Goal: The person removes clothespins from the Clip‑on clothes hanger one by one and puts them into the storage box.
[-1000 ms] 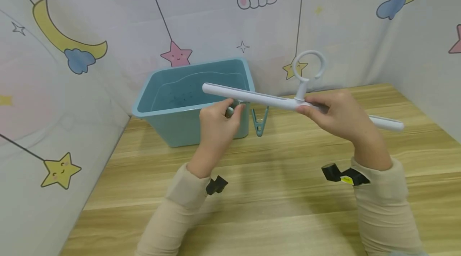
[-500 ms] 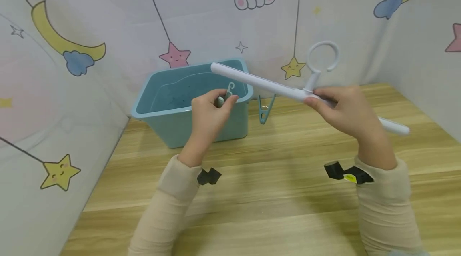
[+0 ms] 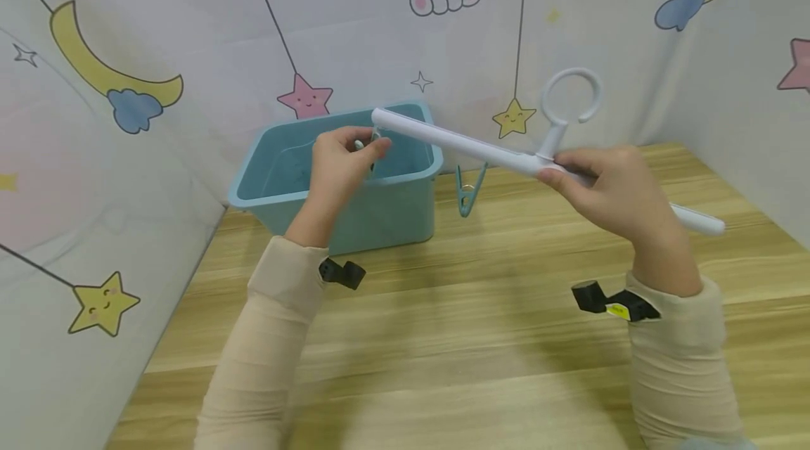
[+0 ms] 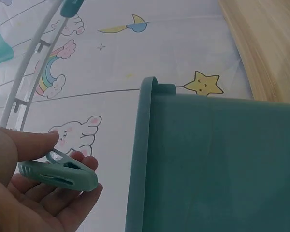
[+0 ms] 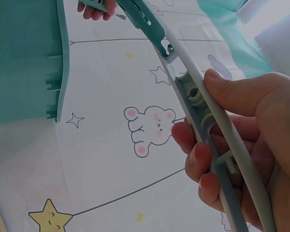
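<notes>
My left hand [image 3: 338, 165] pinches a pale green clothes clip [image 4: 58, 175] between thumb and fingers. It is above the near side of the teal bin, close to the left tip of a white hanger [image 3: 455, 143]. In the head view the clip is mostly hidden by the fingers. My right hand [image 3: 616, 186] grips the hanger at its middle, just beside the base of the ring-shaped hook [image 3: 572, 95]. The hanger is tilted, left end higher. From its left arm hangs a darker teal clip [image 3: 467, 198], also seen large in the right wrist view.
The teal plastic bin [image 3: 399, 218] stands at the back left of the wooden table [image 3: 474, 337], near the cloth backdrop [image 3: 354, 21] with printed stars and moons. A second cloth wall [image 3: 82, 176] rises on the left.
My left hand has moved left and up over the bin with its clip. The hanger's left end has risen, and my right hand has shifted slightly right, carrying the hanging clip along.
</notes>
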Available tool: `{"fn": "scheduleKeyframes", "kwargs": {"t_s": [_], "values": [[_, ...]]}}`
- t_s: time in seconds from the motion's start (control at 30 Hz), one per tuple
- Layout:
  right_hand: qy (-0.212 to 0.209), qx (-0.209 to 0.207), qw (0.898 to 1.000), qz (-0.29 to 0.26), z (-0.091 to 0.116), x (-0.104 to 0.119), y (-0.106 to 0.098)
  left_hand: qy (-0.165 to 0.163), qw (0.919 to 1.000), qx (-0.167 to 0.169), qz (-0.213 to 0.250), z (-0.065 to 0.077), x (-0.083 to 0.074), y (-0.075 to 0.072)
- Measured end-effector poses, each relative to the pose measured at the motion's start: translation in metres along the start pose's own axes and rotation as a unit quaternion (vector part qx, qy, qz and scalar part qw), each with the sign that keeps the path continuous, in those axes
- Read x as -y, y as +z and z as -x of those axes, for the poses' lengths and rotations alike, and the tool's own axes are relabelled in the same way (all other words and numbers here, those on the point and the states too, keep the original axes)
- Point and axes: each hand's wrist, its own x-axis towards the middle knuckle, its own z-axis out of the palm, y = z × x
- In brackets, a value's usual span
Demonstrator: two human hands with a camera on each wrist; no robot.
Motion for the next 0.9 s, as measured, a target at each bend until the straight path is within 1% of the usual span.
{"fn": "scheduleKeyframes", "kwargs": {"t_s": [0.1,0.27,0.4,0.57,0.67,0.8,0.9], "values": [[0.000,0.002,1.000,0.000,0.000,0.000,-0.001,-0.021,0.9997,0.003,-0.010,-0.006,0.001,-0.002],[-0.010,0.006,1.000,-0.002,0.000,-0.001,0.000,-0.034,0.9988,0.021,-0.027,-0.015,0.007,-0.003],[-0.013,0.008,1.000,-0.005,0.000,-0.002,0.000,-0.043,0.9965,0.051,-0.050,-0.022,0.016,-0.002],[-0.011,0.010,1.000,-0.003,0.000,-0.002,0.001,-0.058,0.9899,0.090,-0.092,-0.027,0.023,0.000],[-0.006,0.015,1.000,-0.003,0.000,-0.001,0.000,-0.057,0.9865,0.108,-0.109,-0.027,0.024,0.000],[0.000,0.018,1.000,0.002,0.000,-0.001,0.000,-0.050,0.9833,0.138,-0.107,-0.028,0.026,-0.002],[-0.003,0.017,1.000,0.004,0.000,-0.001,0.000,-0.044,0.9807,0.157,-0.108,-0.029,0.029,-0.004]]}}
